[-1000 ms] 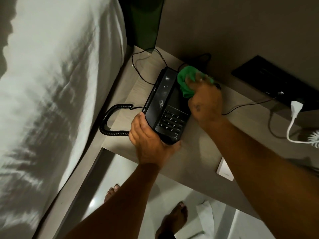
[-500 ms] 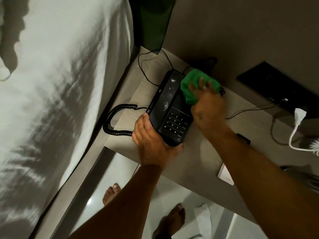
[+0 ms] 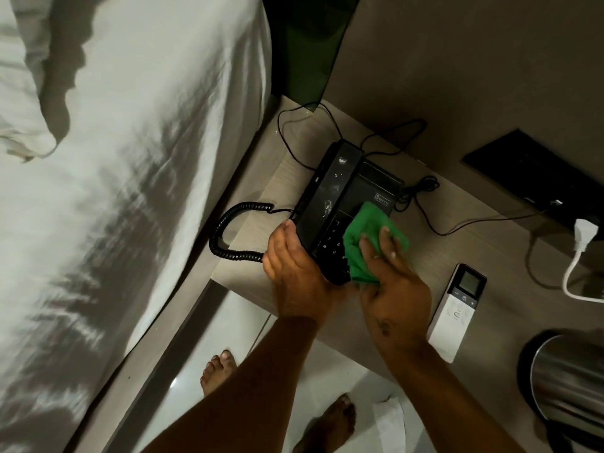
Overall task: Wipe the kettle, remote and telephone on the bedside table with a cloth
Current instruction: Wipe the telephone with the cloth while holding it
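A black telephone with its handset on the cradle sits on the wooden bedside table. My left hand grips the telephone's near left corner. My right hand presses a green cloth onto the keypad, hiding most of the keys. A white remote with a small screen lies to the right of my right hand. The steel kettle stands at the right edge, partly cut off.
The bed with white sheets runs along the left. A coiled handset cord hangs off the table's left side. Thin black cables lie behind the telephone. A white plug and cord sit at the far right. My bare feet stand on the tiled floor.
My right hand has dragged the green cloth from the telephone's far end down onto the keypad. The remote and kettle have come into view. My left hand keeps its grip.
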`<move>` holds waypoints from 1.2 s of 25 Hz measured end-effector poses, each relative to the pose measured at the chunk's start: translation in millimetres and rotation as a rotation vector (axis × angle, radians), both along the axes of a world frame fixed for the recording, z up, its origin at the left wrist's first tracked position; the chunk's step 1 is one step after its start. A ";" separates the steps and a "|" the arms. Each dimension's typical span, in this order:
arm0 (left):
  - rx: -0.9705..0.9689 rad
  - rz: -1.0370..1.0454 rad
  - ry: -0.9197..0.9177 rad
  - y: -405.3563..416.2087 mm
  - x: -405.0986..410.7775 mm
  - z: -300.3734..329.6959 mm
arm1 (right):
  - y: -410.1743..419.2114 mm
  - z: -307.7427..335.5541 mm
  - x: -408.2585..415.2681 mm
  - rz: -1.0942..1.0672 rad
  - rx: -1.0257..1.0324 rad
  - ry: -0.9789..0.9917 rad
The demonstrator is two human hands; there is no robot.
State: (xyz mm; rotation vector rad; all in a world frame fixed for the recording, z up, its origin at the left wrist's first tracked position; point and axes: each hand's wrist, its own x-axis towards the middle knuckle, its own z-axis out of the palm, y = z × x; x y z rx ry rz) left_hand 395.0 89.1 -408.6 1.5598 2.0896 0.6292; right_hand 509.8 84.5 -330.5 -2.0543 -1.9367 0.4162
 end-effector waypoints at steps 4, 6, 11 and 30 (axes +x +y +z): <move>-0.033 0.024 -0.050 0.0 2.7 7.2 | 20.5 14.3 -23.8 0.045 0.216 -0.041; -0.084 0.033 -0.022 0.1 2.1 5.1 | 30.3 15.1 -45.9 0.206 0.024 -0.145; -0.063 0.025 -0.017 0.0 1.8 3.3 | 66.5 9.2 -51.8 0.311 -0.271 -0.321; 0.013 0.007 0.032 0.0 2.6 -4.1 | 155.1 22.1 -39.5 0.091 -0.246 -0.333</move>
